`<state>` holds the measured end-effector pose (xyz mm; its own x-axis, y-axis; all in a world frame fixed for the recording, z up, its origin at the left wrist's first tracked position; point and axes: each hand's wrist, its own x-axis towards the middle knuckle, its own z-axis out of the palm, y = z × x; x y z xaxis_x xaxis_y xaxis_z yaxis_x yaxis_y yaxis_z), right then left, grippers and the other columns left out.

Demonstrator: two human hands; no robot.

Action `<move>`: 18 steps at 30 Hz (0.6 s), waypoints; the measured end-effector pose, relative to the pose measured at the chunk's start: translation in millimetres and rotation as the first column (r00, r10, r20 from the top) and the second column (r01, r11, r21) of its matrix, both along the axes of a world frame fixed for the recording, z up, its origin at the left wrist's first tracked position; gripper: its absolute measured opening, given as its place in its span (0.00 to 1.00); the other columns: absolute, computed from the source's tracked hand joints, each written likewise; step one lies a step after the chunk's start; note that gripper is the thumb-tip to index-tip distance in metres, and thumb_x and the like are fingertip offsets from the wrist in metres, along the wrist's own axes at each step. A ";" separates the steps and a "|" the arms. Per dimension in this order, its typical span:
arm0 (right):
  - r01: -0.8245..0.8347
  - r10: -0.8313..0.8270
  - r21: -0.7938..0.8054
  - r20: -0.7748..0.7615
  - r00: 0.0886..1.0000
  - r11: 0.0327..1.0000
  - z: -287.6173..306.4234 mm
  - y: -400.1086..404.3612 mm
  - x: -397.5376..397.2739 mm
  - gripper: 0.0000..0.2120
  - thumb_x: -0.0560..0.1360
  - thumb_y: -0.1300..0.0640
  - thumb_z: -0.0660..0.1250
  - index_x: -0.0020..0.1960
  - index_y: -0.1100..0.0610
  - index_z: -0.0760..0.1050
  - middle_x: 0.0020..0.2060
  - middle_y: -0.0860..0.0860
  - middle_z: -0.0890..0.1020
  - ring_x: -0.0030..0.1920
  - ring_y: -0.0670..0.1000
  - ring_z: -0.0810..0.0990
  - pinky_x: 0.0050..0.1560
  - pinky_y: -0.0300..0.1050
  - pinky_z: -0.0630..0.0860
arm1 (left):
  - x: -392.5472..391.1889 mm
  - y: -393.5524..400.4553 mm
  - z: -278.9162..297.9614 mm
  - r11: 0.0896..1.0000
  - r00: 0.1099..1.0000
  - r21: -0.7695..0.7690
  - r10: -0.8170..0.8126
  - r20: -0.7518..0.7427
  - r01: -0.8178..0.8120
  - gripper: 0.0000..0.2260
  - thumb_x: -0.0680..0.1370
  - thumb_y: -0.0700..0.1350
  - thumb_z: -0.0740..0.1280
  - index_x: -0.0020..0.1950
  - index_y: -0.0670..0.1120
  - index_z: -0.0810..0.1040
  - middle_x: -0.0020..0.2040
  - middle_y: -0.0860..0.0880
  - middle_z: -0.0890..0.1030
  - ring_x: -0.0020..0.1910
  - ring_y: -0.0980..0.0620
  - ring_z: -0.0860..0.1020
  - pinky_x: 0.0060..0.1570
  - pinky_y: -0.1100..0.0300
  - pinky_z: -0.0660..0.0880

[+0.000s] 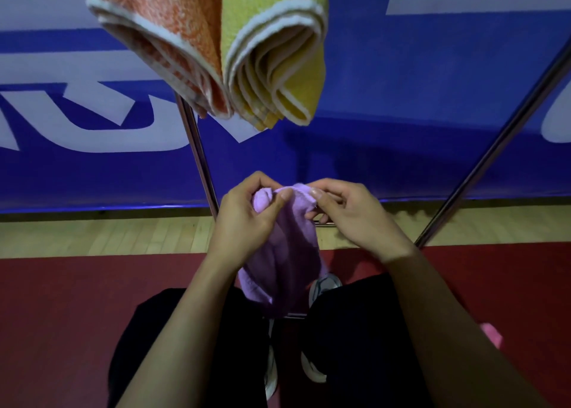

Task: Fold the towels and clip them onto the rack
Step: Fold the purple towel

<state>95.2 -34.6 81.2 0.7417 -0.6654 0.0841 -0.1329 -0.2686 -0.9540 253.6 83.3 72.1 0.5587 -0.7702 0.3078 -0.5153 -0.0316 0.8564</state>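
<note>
Both hands are on the purple towel (285, 253) at centre frame. My left hand (244, 219) has its fingers curled round a bunched corner near the top edge, and my right hand (352, 216) pinches that edge just beside it, thumb on top. The rest hangs limp between my forearms, down towards my knees.

The risk I see is that the cloth is gathered, not flat. If I fold from this bunch the edges probably won't meet, and I'd get a lumpy wad rather than the tidy layers of the orange towel (160, 43) and the yellow towel (278, 55), which hang folded side by side at upper centre.

The second worry is that my pinches sit close together, so the loose lower end could twist or drag on the red floor (61, 315).

Third, the rack's metal legs (494, 148) slant close by, so a swinging corner might snag there. I can't see any clips from here.
</note>
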 end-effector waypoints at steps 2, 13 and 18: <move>-0.009 0.009 0.020 0.008 1.000 1.000 0.4 1.3 1.8 0.11 0.85 0.57 0.62 0.53 0.49 0.83 0.40 0.49 0.87 0.42 0.44 0.85 0.43 0.36 0.79 | -1.0 -0.6 -0.7 1.000 1.000 0.007 -0.007 0.002 0.007 0.07 0.79 0.48 0.75 0.43 0.51 0.80 0.39 0.57 0.83 0.40 0.59 0.80 0.43 0.64 0.75; -0.051 0.038 0.148 0.091 0.995 0.988 0.0 7.3 4.9 0.10 0.81 0.46 0.67 0.47 0.47 0.85 0.42 0.52 0.88 0.46 0.55 0.89 0.50 0.47 0.84 | -8.9 -6.1 -6.4 0.996 0.995 0.059 0.068 0.066 -0.072 0.17 0.77 0.54 0.75 0.41 0.46 0.71 0.32 0.52 0.74 0.33 0.56 0.73 0.34 0.63 0.68; -0.041 0.036 0.082 0.062 0.997 0.996 -7.2 5.8 5.1 0.04 0.80 0.57 0.71 0.54 0.51 0.83 0.44 0.52 0.89 0.47 0.52 0.89 0.54 0.51 0.85 | -7.4 -6.1 -6.2 0.995 0.995 0.063 0.072 0.064 -0.076 0.18 0.78 0.54 0.75 0.39 0.49 0.69 0.30 0.53 0.73 0.32 0.57 0.74 0.33 0.64 0.68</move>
